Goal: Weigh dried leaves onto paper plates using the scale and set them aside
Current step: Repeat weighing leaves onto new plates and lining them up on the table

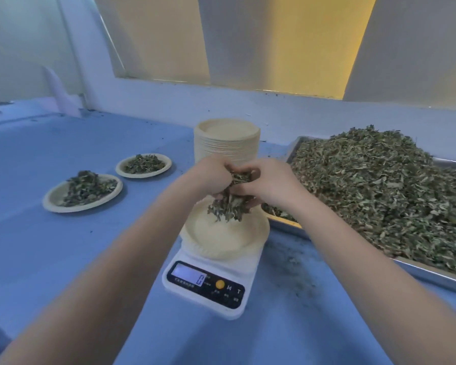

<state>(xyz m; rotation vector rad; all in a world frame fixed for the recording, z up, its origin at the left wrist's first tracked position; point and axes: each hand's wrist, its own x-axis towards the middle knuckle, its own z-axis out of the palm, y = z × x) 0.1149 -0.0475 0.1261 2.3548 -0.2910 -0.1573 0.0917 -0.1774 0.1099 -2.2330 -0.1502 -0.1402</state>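
A white digital scale [208,283] stands on the blue table and carries a bare paper plate [221,238]. Above that plate my left hand [211,177] and my right hand [269,183] together cup a clump of dried leaves [229,206]; the fingers curl round it and part of the clump hangs down between them. A big heap of dried leaves [374,191] fills a metal tray [432,272] on the right. Two paper plates with leaves lie on the left, the nearer one [54,198] and the farther one [121,168].
A tall stack of paper plates [227,138] stands behind the scale, close to the wall. Leaf crumbs are scattered on the blue table [63,254] between scale and tray. A white wall with a window runs along the back.
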